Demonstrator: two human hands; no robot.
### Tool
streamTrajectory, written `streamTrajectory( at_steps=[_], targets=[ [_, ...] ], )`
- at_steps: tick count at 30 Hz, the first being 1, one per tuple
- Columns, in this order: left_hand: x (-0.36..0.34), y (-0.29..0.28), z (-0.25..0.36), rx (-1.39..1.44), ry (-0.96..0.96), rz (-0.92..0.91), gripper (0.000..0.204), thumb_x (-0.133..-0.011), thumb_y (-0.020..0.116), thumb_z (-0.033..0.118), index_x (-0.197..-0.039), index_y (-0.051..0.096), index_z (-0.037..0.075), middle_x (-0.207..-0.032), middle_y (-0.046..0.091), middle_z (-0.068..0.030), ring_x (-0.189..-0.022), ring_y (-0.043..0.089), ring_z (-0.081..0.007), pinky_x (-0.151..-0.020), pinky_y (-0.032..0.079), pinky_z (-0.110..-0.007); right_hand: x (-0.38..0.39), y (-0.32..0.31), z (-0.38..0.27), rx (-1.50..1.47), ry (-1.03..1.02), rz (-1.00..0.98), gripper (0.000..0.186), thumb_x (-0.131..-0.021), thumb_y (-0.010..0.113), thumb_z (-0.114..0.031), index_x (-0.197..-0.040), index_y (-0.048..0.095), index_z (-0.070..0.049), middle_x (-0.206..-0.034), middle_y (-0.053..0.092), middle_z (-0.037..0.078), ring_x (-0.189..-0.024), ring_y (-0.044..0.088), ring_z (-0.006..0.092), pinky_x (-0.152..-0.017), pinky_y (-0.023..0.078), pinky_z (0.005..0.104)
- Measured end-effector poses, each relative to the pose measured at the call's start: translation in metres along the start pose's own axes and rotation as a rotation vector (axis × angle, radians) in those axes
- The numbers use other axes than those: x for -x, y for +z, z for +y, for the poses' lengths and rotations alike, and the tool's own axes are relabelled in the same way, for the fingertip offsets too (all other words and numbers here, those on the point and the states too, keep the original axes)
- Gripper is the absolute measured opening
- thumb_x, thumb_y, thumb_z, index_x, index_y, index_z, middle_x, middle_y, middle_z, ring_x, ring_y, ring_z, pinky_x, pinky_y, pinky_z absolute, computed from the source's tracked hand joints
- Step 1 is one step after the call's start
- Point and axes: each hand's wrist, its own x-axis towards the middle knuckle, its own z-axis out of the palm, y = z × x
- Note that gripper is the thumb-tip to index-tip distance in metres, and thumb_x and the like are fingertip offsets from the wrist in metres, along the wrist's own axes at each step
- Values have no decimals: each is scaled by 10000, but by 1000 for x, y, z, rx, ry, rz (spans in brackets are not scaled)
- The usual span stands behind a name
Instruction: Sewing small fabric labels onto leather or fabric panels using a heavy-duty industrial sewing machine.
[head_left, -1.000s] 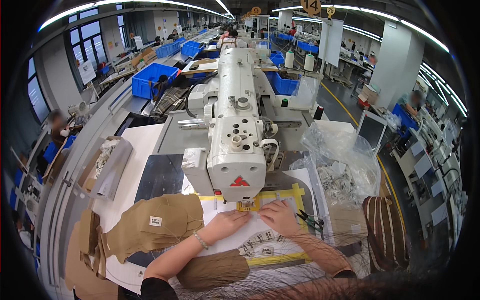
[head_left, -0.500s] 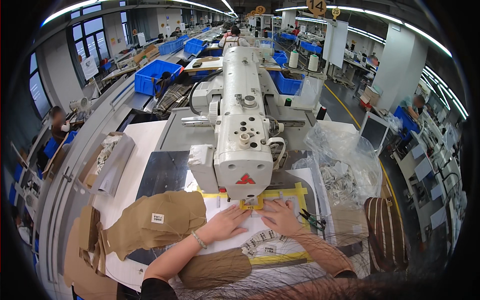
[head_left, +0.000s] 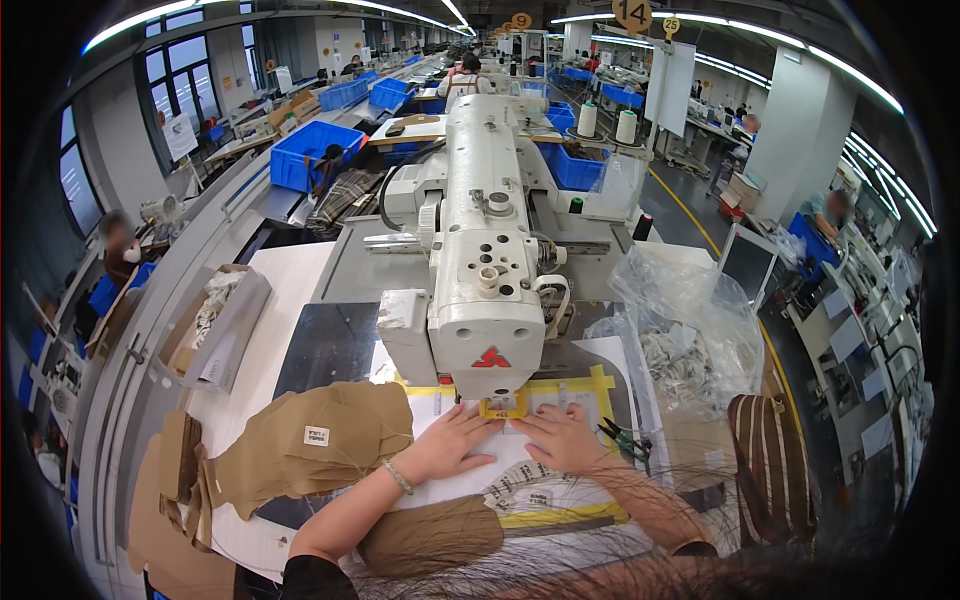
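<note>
My left hand point(head_left: 452, 443) lies palm down on a white sheet point(head_left: 440, 490), fingers stretched toward the yellow frame point(head_left: 503, 405) under the sewing machine head point(head_left: 488, 335). On the frame's other side, my right hand point(head_left: 560, 437) rests flat with fingers spread, its fingertips close to the frame. Neither hand visibly grips anything; what lies inside the frame is partly hidden by the head. White printed labels point(head_left: 520, 484) lie fanned out between my forearms. A brown fabric piece point(head_left: 430, 535) sits nearest me, and a pile of brown fabric pieces point(head_left: 350, 430) with a white label is at left.
Thread snips point(head_left: 625, 440) lie right of my right hand. Behind them stands a clear plastic bag point(head_left: 690, 340) of labels. An open carton point(head_left: 215, 330) is at the left, striped fabric point(head_left: 772, 465) at the right. Blue bins point(head_left: 310, 155) and people are farther back.
Both hands have shifted only slightly beside the yellow frame, the right fingers a little farther apart from it. The fabric, labels and machine look the same.
</note>
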Motion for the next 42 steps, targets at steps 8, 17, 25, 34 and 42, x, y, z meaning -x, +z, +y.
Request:
streamTrajectory(
  at_steps=[8, 17, 25, 34, 42],
  targets=[
    [-2, -8, 1, -33, -55, 20, 531, -903, 553, 457, -1359, 499, 190, -1377, 484, -97, -1339, 374, -276, -1095, 199, -580, -5, -12, 3, -25, -8, -111, 473, -870, 606, -335, -1298, 521, -153, -1167, 617, -8, -1109, 502, 187, -841, 360, 470],
    [7, -10, -1, 37, -94, -19, 530, -914, 538, 464, -1386, 479, 230, -1401, 469, -90, -1353, 361, -271, -1102, 141, -614, -1, -13, 4, 18, -5, -111, 511, -873, 596, -412, -1307, 508, -156, -1272, 572, 22, -1151, 491, 233, -874, 344, 498],
    [68, -41, 62, 261, -349, 92, 465, -804, 719, 332, -1214, 628, 130, -1134, 589, -50, -1065, 499, -210, -912, 311, -365, 41, -39, -31, -180, 58, -96, 465, -818, 659, -421, -1214, 614, -181, -1338, 544, -16, -1140, 486, 213, -852, 300, 461],
    [103, -5, 95, 356, -397, 268, 386, -798, 733, 223, -1162, 665, 115, -1071, 612, -26, -995, 522, -206, -884, 339, -337, 49, -25, -115, -127, 122, -64, 440, -811, 678, -390, -1205, 621, -202, -1341, 511, -20, -1143, 469, 215, -857, 288, 445],
    [109, 5, 95, 392, -322, 382, 395, -775, 749, 177, -1155, 667, 111, -1045, 625, -20, -956, 546, -203, -878, 349, -336, 34, 1, -119, -54, 146, 22, 492, -755, 701, -452, -1207, 628, -271, -1379, 463, -3, -1159, 437, 202, -884, 265, 460]
  ],
)
